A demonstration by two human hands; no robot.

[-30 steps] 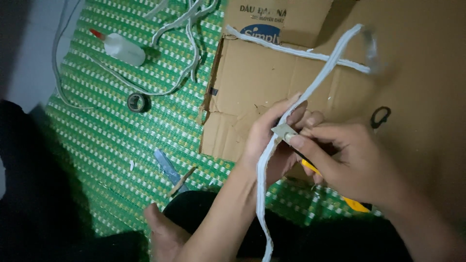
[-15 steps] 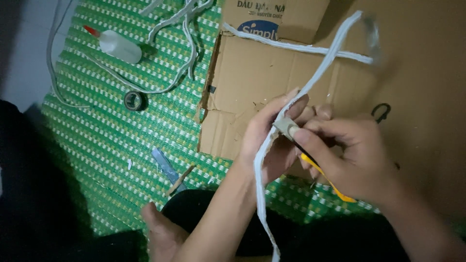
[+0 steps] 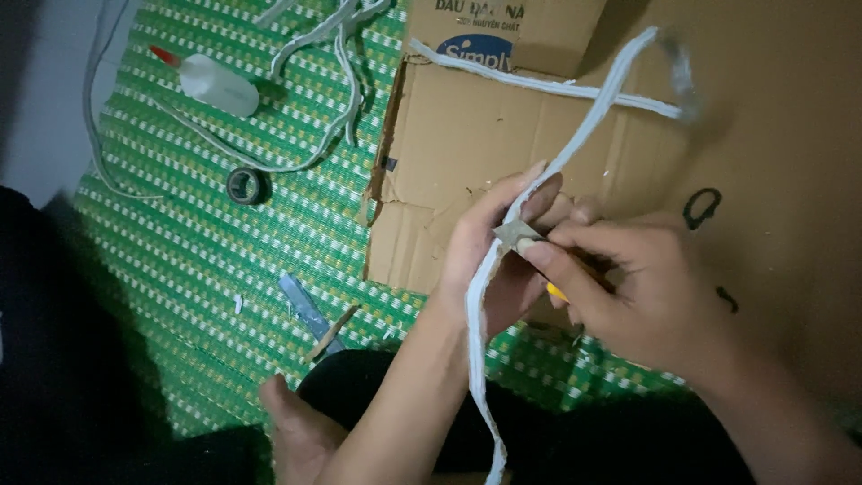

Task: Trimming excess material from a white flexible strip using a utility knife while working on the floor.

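While the left hand (image 3: 498,256) is curling around a white strip (image 3: 575,153), the right hand (image 3: 633,292) is pinching a small grey piece (image 3: 516,235) against it, over the cardboard (image 3: 467,144) edge. Something yellow (image 3: 557,292) is peeking under the right fingers, too hidden to identify. Open green mat (image 3: 180,251) is lying leftward, with a bottle (image 3: 211,83) and tape roll (image 3: 244,186) well apart

1. The left hand (image 3: 498,251) rose from a bare forearm at bottom centre, fingers extended upward and thumb side toward the other hand.
2. The right hand (image 3: 642,292) came in from the lower right, knuckles up, fingers curled, its forefinger and thumb pinched against the left hand's fingertips.
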